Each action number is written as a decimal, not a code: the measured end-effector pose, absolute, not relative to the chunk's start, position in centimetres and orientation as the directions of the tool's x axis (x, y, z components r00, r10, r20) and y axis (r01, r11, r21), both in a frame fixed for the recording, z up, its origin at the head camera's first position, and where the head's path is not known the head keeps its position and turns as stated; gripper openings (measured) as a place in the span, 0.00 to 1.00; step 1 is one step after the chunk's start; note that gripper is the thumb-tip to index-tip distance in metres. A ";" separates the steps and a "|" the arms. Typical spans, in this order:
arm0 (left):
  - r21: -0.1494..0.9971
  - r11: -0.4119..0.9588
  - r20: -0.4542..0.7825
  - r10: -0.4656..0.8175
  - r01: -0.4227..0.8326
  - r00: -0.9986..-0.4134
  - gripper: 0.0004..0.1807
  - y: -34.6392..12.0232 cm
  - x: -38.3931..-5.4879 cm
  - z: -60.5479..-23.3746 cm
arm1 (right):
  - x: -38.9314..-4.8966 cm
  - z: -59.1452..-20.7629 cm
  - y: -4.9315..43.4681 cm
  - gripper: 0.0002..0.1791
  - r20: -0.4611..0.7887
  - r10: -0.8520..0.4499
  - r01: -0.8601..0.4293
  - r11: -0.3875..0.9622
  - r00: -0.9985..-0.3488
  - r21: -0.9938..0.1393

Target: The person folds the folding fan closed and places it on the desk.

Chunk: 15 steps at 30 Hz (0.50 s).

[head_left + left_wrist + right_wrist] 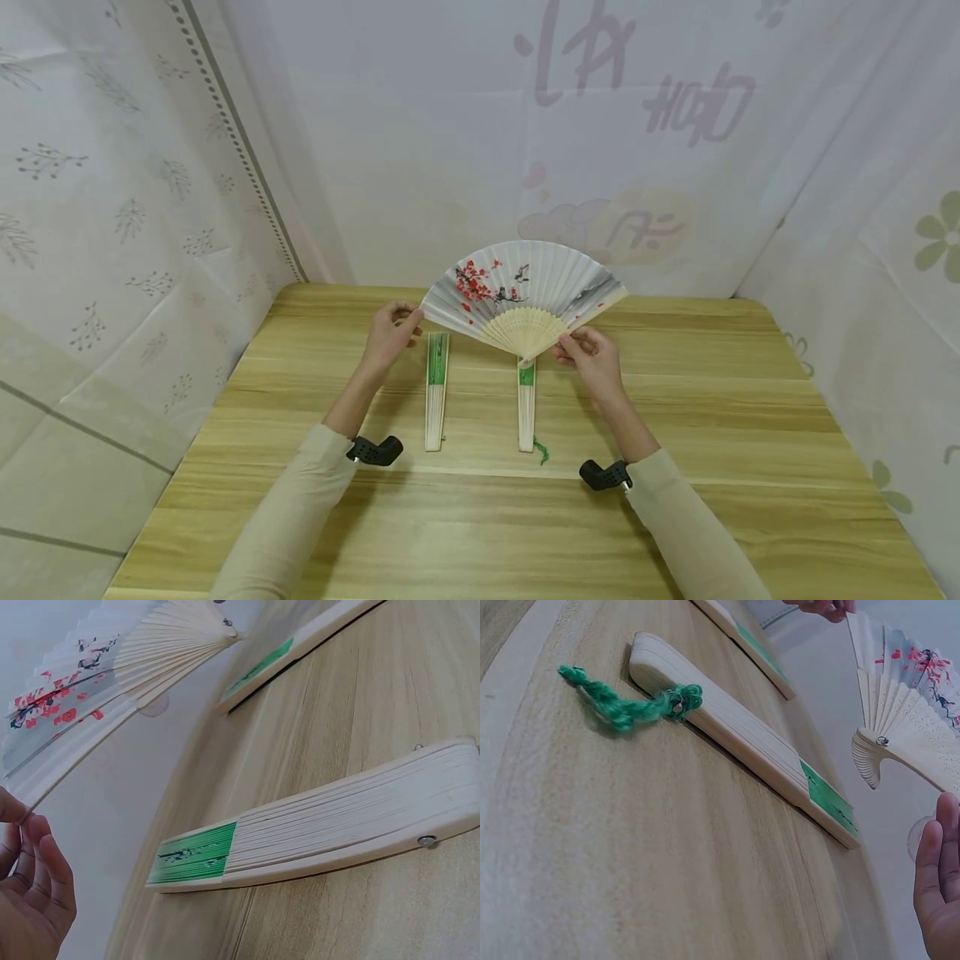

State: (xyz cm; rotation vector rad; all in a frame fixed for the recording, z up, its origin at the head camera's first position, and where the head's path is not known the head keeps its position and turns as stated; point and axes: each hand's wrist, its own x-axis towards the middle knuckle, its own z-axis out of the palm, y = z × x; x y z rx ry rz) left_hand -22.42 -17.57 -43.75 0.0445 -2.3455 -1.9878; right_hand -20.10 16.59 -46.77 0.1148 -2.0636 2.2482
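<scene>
A folding fan (531, 287) is spread wide above the table, its white leaf painted with red blossoms and birds, its pale ribs meeting at a rivet. My left hand (392, 333) pinches the tip of its left edge; the left wrist view shows thumb and finger (36, 877) on that edge. At the lower right edge, my right hand (594, 362) holds the outer rib between thumb and fingers. Two folded green fans lie below: the left one (436, 392) nearest my left hand, the right one (527, 408) partly covered by the spread fan's pivot end.
A green cord (615, 709) trails from the right folded fan onto the wooden table (480, 533). Printed curtains (420, 125) hang behind the table and at both sides. Each wrist carries a black camera mount (377, 451).
</scene>
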 end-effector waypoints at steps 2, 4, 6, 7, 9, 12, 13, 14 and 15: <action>0.986 0.166 0.028 -0.065 0.017 -0.997 0.13 -17.5 -22.5 -43.6 | -20.1 -46.7 16.6 0.12 0.120 0.009 -0.120 -0.081 -0.993 -0.989; 0.987 0.162 0.020 -0.064 0.010 -0.998 0.14 -17.5 -22.6 -43.6 | -20.1 -46.7 16.6 0.12 0.125 0.004 -0.125 -0.075 -0.992 -0.989; 0.989 0.150 0.005 -0.063 -0.004 -0.998 0.14 -17.5 -22.7 -43.5 | -20.1 -46.6 16.7 0.12 0.130 -0.001 -0.129 -0.066 -0.992 -0.989; 0.989 0.146 -0.003 -0.062 -0.012 -0.998 0.14 -17.5 -22.7 -43.4 | -20.1 -46.6 16.7 0.12 0.130 -0.002 -0.130 -0.062 -0.992 -0.990; 0.991 0.133 -0.019 -0.056 -0.026 -0.998 0.15 -17.5 -22.7 -43.3 | -20.1 -46.5 16.7 0.13 0.128 -0.003 -0.127 -0.056 -0.992 -0.990; 0.993 0.115 -0.022 -0.056 -0.028 -0.998 0.15 -17.3 -22.7 -43.1 | -20.1 -46.4 16.6 0.14 0.124 -0.001 -0.123 -0.050 -0.992 -0.991; 0.994 0.111 -0.016 -0.060 -0.022 -0.998 0.14 -17.3 -22.7 -43.0 | -20.1 -46.3 16.6 0.14 0.122 0.002 -0.122 -0.051 -0.993 -0.991; 0.994 0.107 -0.007 -0.063 -0.014 -0.998 0.14 -17.2 -22.7 -43.1 | -20.2 -46.3 16.6 0.14 0.121 0.003 -0.121 -0.049 -0.993 -0.991; 0.995 0.103 -0.001 -0.066 -0.008 -0.998 0.15 -17.1 -22.7 -43.0 | -20.2 -46.3 16.6 0.14 0.119 0.007 -0.119 -0.050 -0.993 -0.992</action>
